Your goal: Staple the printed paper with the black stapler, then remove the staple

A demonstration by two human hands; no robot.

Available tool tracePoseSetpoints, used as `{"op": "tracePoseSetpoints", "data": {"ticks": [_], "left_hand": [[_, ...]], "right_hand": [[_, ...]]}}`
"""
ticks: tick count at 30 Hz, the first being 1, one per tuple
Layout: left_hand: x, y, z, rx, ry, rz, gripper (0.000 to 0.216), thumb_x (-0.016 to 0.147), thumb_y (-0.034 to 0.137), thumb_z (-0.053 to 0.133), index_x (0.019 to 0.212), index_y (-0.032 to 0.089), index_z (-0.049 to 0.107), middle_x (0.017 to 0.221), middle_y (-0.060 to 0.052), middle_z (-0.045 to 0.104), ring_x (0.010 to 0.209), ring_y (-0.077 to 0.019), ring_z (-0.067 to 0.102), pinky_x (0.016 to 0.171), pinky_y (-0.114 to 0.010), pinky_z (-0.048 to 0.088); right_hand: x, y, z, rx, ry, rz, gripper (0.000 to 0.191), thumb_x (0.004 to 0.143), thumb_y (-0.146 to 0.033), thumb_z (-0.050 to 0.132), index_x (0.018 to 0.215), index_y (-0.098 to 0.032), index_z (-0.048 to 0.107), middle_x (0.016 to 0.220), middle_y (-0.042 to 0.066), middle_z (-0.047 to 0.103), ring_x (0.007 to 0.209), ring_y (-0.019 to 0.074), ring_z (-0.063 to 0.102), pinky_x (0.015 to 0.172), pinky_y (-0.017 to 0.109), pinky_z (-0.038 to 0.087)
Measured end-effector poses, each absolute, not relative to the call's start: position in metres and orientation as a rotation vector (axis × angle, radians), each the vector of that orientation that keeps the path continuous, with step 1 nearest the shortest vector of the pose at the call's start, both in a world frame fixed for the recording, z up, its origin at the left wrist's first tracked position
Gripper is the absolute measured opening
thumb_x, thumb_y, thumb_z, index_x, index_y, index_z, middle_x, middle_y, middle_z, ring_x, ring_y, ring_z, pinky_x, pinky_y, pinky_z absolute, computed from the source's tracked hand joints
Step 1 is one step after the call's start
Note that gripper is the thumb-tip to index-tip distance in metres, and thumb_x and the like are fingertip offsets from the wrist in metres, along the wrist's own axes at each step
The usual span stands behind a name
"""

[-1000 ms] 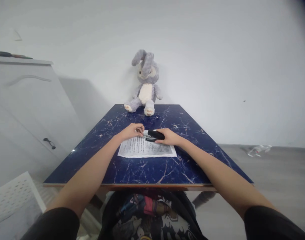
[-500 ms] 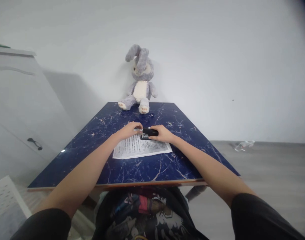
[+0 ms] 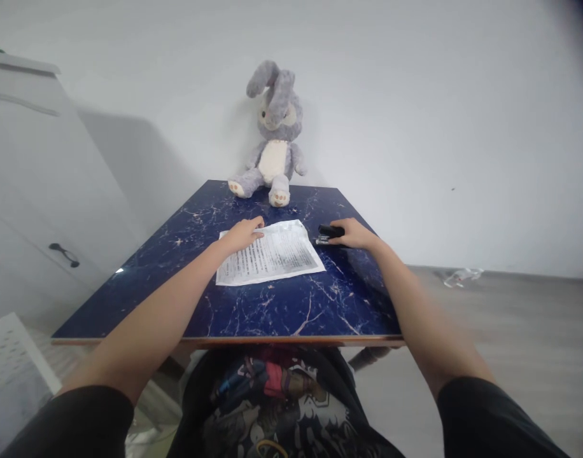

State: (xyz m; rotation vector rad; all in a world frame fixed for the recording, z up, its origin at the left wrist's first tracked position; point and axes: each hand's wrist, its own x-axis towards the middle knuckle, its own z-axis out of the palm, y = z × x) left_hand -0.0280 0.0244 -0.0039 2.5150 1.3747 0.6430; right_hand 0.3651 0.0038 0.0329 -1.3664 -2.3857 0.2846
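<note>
A black stapler [image 3: 330, 229] is gripped by my right hand [image 3: 352, 233], just off the right edge of the paper on the blue table. Its front end points left, and my fingers hide the rear. The printed sheet of paper [image 3: 277, 254] lies flat, slightly crumpled, with lines of dark text. On its upper left edge rests my left hand [image 3: 244, 234], thumb and fingertips apart, touching the sheet and covering part of it.
A grey plush rabbit [image 3: 278, 137] sits against the wall at the far end of the blue marbled table [image 3: 272, 312]. To the left stands a white cabinet [image 3: 24, 191]. Clear crumpled plastic [image 3: 463, 277] lies on the floor at right.
My right hand has carried the stapler to the right, off the paper. My left hand has shifted slightly left, its fingers now apart from the stapler. The view has tilted a little.
</note>
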Motion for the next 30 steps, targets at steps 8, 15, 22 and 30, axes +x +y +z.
{"op": "tracePoseSetpoints", "data": {"ticks": [8,15,22,30], "left_hand": [[-0.026,0.025,-0.008,2.502,1.384,0.644,0.018,0.095,0.029,0.058,0.112,0.023,0.063,0.103,-0.008,0.072,0.096,-0.0254,0.065,0.088,-0.034,0.044],[-0.024,0.026,-0.012,2.501,1.348,0.698,0.018,0.099,0.033,0.055,0.111,0.022,0.063,0.105,-0.009,0.072,0.099,-0.0269,0.064,0.089,-0.036,0.044],[-0.019,0.028,-0.02,2.504,1.33,0.726,0.017,0.098,0.033,0.056,0.108,0.022,0.062,0.099,-0.007,0.071,0.099,-0.027,0.064,0.1,-0.04,0.042],[-0.012,0.022,-0.019,2.586,1.335,0.677,0.017,0.096,0.027,0.057,0.11,0.02,0.061,0.104,-0.008,0.071,0.101,-0.0276,0.066,0.106,-0.043,0.04]], "right_hand": [[0.344,-0.008,0.032,-1.166,-2.548,0.407,0.021,0.081,-0.038,0.073,0.089,-0.019,0.069,0.085,0.002,0.071,0.075,0.0199,0.062,0.069,0.031,0.043],[0.322,-0.015,0.029,-1.051,-2.571,0.421,0.031,0.088,-0.049,0.071,0.095,-0.02,0.066,0.088,0.003,0.068,0.078,0.0203,0.06,0.072,0.032,0.043],[0.287,-0.028,0.022,-1.009,-2.627,0.066,0.041,0.107,-0.051,0.039,0.116,-0.02,0.065,0.116,0.014,0.066,0.107,0.0304,0.058,0.096,0.044,0.045],[0.259,-0.044,0.009,-1.179,-2.765,-0.398,0.029,0.1,-0.04,0.055,0.109,-0.013,0.064,0.12,0.023,0.063,0.111,0.0362,0.056,0.092,0.045,0.044]]}}
